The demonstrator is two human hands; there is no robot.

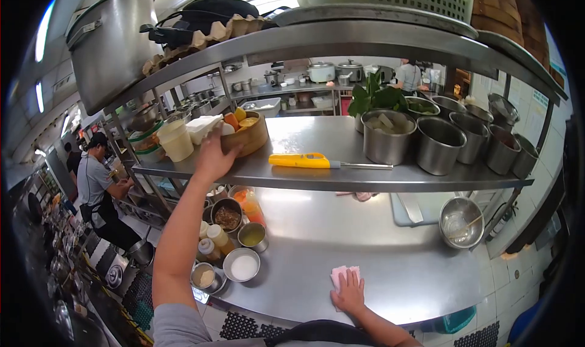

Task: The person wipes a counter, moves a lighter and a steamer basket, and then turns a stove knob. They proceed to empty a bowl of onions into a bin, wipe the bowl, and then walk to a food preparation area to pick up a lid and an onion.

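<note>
In the head view, the left hand (214,157) reaches up to the steel shelf (244,180), its fingers at a white block-like item (200,128) and the rim of a round brown wooden container (255,141); its grip is partly spread, and whether it has hold of either cannot be told; a cream plastic tub (175,143) stands just left of the white item; the right hand (349,293) lies on a pink folded cloth (341,272) near the front edge of the shiny steel surface (323,231); its grip lies over the cloth with the fingers a little apart, and whether they pinch it cannot be told; a yellow-and-grey lighter with a long metal tube (301,161) lies on the shelf, between the wooden container and several cylindrical steel pots (441,155); below, a steel bowl of white powder (244,279) sits left of the cloth, well apart from it; a round steel mixing bowl (449,214) stands at the surface's right end.
</note>
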